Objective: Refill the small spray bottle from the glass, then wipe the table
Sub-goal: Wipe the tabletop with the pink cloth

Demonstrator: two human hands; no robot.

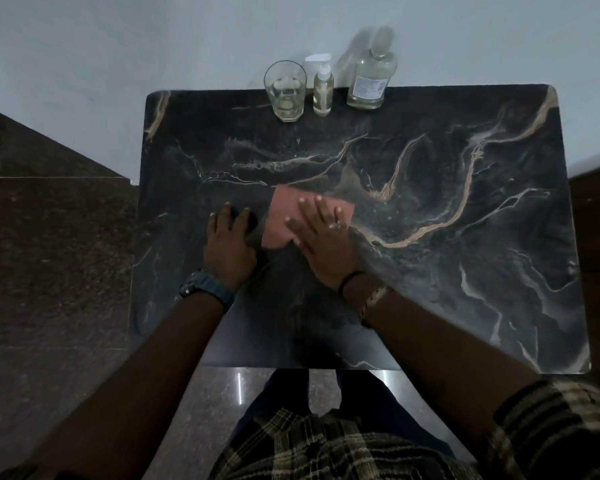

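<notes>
A pink cloth (286, 218) lies flat on the black marble table (430, 237) near its middle. My right hand (321, 242) presses down on the cloth with fingers spread. My left hand (229, 242) rests on the tabletop just left of the cloth, fingers slightly curled, holding nothing. At the far edge stand a clear glass (286, 91) with a little liquid and, right of it, the small spray bottle (323, 90) with a white nozzle, upright and holding pale liquid.
A larger clear bottle (370, 74) with a label stands right of the spray bottle against the pale wall. Dark stone floor surrounds the table on the left and right. My legs and checked shirt are at the near edge.
</notes>
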